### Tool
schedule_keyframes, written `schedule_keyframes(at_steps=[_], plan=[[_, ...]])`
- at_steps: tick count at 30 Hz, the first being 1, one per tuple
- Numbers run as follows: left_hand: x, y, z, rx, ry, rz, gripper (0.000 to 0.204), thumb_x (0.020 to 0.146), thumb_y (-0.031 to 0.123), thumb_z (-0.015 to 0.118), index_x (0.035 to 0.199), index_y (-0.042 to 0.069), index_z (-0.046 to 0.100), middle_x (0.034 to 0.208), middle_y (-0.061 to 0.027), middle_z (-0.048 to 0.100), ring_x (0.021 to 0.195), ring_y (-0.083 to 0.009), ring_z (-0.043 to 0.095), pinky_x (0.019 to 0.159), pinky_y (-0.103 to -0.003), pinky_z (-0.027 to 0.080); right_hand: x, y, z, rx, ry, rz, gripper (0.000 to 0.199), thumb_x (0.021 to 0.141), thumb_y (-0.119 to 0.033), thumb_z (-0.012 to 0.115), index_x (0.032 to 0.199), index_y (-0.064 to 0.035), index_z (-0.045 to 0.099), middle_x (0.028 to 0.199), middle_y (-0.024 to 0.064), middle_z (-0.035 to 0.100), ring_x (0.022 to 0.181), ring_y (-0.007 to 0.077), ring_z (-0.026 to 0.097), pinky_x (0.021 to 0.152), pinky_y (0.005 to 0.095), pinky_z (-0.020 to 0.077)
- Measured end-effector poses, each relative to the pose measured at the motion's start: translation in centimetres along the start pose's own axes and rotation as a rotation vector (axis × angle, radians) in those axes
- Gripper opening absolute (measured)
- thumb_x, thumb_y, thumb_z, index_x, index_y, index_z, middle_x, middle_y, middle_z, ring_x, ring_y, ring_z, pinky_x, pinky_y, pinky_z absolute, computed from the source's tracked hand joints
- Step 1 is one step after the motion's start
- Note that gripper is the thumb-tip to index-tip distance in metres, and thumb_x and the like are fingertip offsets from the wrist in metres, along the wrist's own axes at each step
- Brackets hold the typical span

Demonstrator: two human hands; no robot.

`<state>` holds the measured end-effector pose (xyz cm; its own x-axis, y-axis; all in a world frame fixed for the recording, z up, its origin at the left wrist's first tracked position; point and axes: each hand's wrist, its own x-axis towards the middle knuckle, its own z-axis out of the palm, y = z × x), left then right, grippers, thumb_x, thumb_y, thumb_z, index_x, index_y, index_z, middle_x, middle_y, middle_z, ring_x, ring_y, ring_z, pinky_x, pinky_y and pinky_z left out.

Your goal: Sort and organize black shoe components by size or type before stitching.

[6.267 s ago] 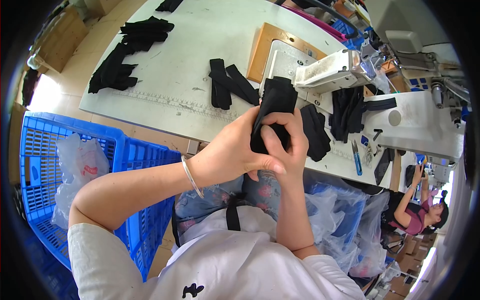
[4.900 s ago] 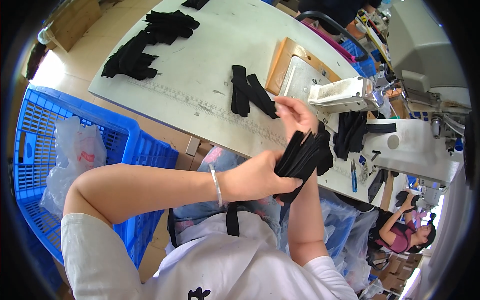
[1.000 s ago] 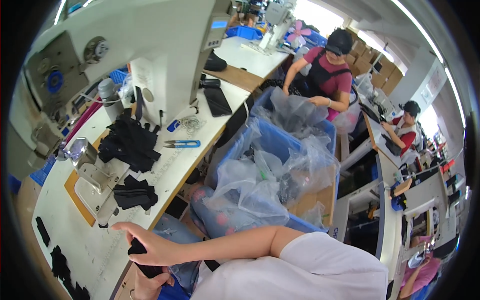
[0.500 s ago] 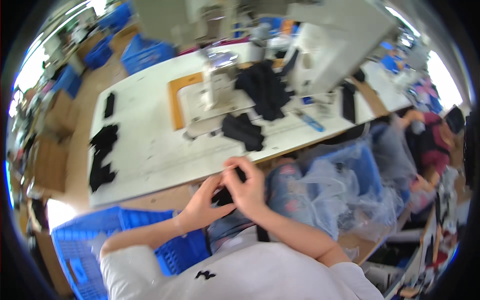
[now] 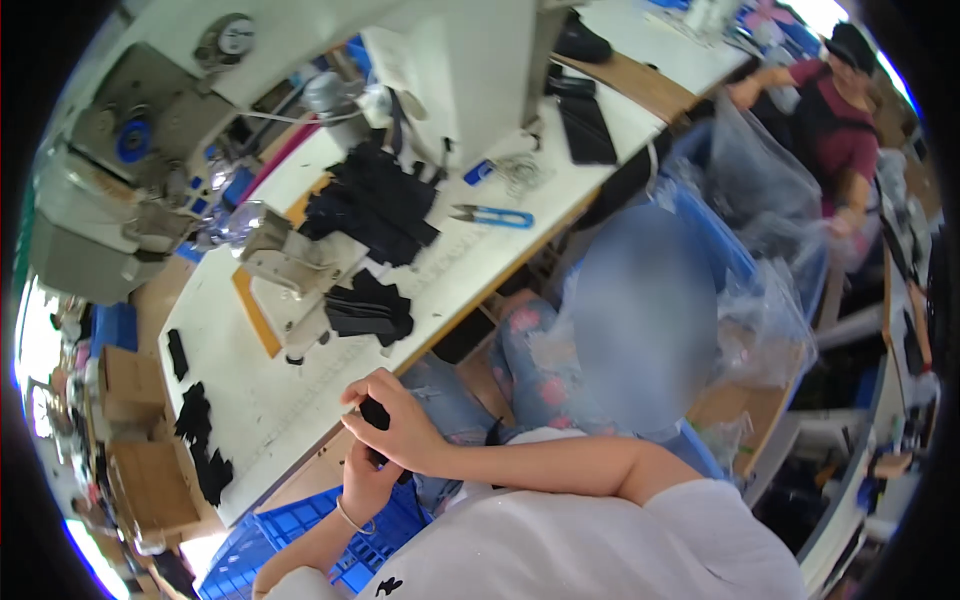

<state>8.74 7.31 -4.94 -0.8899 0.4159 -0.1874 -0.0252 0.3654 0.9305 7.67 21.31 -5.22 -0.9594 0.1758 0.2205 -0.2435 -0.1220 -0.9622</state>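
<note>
Over my lap, at the table's front edge, my right hand (image 5: 408, 432) is closed around a small piece of black fabric (image 5: 375, 412). Just below it, my left hand (image 5: 368, 484) grips the same piece from the other side, its fingers partly hidden. A neat stack of black fabric pieces (image 5: 370, 308) lies on the table near my hands. Behind it a larger heap of black fabric (image 5: 375, 205) rests beside the sewing machine (image 5: 285, 268). Blue-handled thread snips (image 5: 495, 216) lie to the right of the heap.
On the white table (image 5: 265, 425) are more black pieces (image 5: 203, 440) at the left and a black phone (image 5: 588, 130) at the right. A blue crate (image 5: 290, 525) stands below the table edge. Plastic-lined blue bins (image 5: 735, 235) are at my right, with a co-worker (image 5: 835, 130) beyond.
My view has swung to the right, so the table and machine appear turned and further left. Both hands still hold the black fabric together, with the right hand now above the left.
</note>
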Motion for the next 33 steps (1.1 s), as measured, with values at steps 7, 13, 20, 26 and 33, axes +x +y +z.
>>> schedule_keyframes(at_steps=[7,13,20,26,33], plan=[[1.6,4.1,-2.9,-0.314,0.231,-0.254,0.037,0.090,0.009,0.062,0.122,-0.001,0.046,0.101,-0.0107,0.065,0.086,-0.0145,0.062,0.075,-0.028,0.052,-0.3,-0.7,-11.6,-0.168,-0.019,-0.046,0.047,0.077,-0.004,0.066,0.123,-0.0022,0.054,0.122,0.0122,0.054,0.115,0.0249,0.051,0.100,0.0353,0.0395],[0.9,2.2,-7.4,-0.420,0.537,-0.248,0.033,0.092,0.016,0.063,0.118,0.000,0.050,0.103,-0.0112,0.065,0.090,-0.0160,0.063,0.076,-0.030,0.053,-8.2,-0.1,-24.2,-0.368,0.177,0.214,0.010,0.090,-0.003,0.057,0.097,0.0019,0.063,0.087,0.0073,0.063,0.077,0.0143,0.060,0.072,0.0276,0.0483],[9.7,0.6,-16.5,-0.503,0.755,-0.163,0.026,0.087,0.015,0.067,0.106,-0.001,0.059,0.095,-0.0071,0.065,0.080,-0.0165,0.064,0.072,-0.030,0.053,-13.4,0.8,-30.7,-0.927,0.372,0.178,0.011,0.090,-0.006,0.058,0.095,0.0020,0.065,0.083,0.0137,0.065,0.074,0.0228,0.061,0.069,0.0338,0.0468],[20.4,-2.5,-27.5,-0.242,1.128,-0.249,0.047,0.076,0.025,0.075,0.108,-0.008,0.062,0.100,-0.0122,0.068,0.086,-0.0215,0.065,0.080,-0.036,0.049,-15.4,5.8,-34.7,-1.222,0.255,0.050,0.013,0.089,-0.006,0.060,0.097,0.0039,0.064,0.088,0.0187,0.065,0.079,0.0329,0.061,0.073,0.0379,0.0461],[26.6,-5.3,-35.2,-0.342,1.280,-0.257,0.030,0.075,0.015,0.074,0.098,-0.001,0.065,0.092,-0.0087,0.069,0.077,-0.0181,0.068,0.063,-0.032,0.052,-16.6,4.1,-34.9,-1.201,0.356,0.163,0.020,0.088,-0.009,0.060,0.102,0.0048,0.063,0.096,0.0214,0.064,0.083,0.0372,0.060,0.077,0.0412,0.0454]])
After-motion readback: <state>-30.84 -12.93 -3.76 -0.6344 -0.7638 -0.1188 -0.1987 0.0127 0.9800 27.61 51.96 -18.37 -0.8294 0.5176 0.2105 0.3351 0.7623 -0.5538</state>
